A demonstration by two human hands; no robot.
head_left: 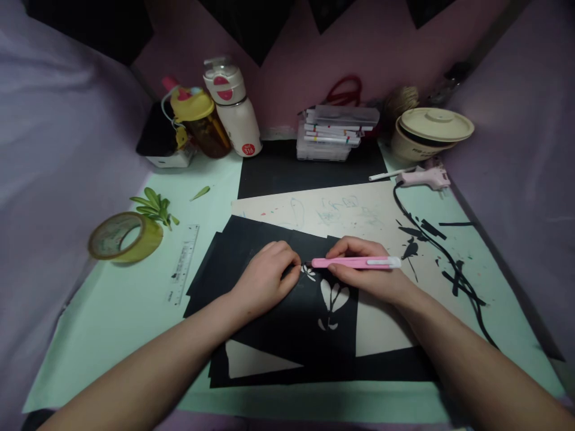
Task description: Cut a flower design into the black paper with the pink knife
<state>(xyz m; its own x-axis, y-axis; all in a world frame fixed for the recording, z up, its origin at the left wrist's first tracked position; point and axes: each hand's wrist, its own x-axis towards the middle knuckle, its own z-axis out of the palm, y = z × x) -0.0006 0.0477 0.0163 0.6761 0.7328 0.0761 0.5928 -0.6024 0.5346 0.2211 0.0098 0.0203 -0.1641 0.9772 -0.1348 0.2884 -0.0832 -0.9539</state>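
Observation:
A pink utility knife [350, 263] is held in my right hand [359, 257], between the thumb and the curled fingers. It lies almost level, its tip pointing left at a small flower-shaped cutout [308, 272]. My left hand [269, 272] rests on the black paper [278, 317], with thumb and forefinger brought together beside that cutout. Whatever may be between those fingertips is too small to make out. A larger leaf-like cutout [333, 296] shows pale below the knife. Under the black sheets is a white sheet [381, 323] with faint coloured scribbles.
At left are a tape roll [153, 239], green leaves [155, 206] and a clear ruler [184, 263]. Bottles [238, 120], a marker box [335, 134] and a lidded bowl [431, 131] line the back. A pink glue gun [424, 178], its black cord and black paper scraps [456, 281] lie right.

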